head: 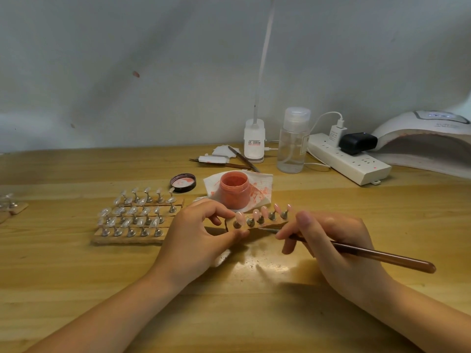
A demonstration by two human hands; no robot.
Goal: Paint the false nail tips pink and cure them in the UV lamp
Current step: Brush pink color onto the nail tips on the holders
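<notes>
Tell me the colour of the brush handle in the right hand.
Translucent reddish brown brush handle, seen in the head view.

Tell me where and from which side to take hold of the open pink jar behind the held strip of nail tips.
Grip the pink jar round its lower wall, below the threaded neck, coming from the right. It stands upright and uncapped, so a grip over the mouth would likely meet pigment. The left hand and the strip of nail tips crowd its near left side; its lid lies further left.
</notes>
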